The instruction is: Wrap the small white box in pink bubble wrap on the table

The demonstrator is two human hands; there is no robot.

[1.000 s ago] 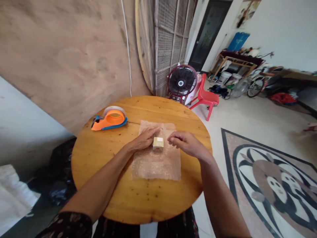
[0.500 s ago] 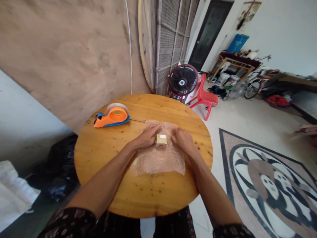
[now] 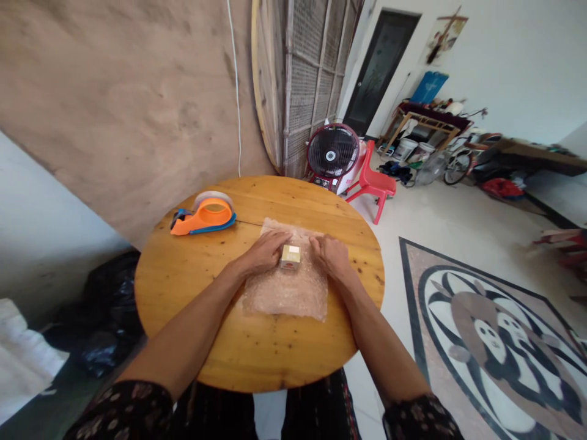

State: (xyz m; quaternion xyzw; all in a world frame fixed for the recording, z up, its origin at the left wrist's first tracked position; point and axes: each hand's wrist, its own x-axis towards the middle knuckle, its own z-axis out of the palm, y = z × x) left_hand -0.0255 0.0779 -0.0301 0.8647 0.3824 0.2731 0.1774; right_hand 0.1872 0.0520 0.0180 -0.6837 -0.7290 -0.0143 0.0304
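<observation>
A small gold box [image 3: 290, 257] with a white label on top sits on a sheet of clear bubble wrap [image 3: 287, 296], nearer its far edge. The sheet lies spread on a round wooden table [image 3: 183, 287]. My left hand [image 3: 266, 250] rests on the wrap just left of the box, its fingers stretched forward towards the far edge. On the other side, my right hand [image 3: 332, 253] is at the wrap's far right corner with its fingers bent in on the sheet; the fingertips are partly hidden. Neither hand is holding the box.
An orange and blue tape dispenser [image 3: 204, 215] with a roll stands at the table's far left. Beyond the table are a fan [image 3: 331, 156] and a red plastic chair [image 3: 373, 180]. Black bags [image 3: 107, 305] lie on the floor to the left. A wooden board wall [image 3: 137, 91] rises behind.
The whole view has shifted slightly, moving the table and wrap left in the picture. Both hands stay at either side of the box, with only small finger movements on the wrap.
</observation>
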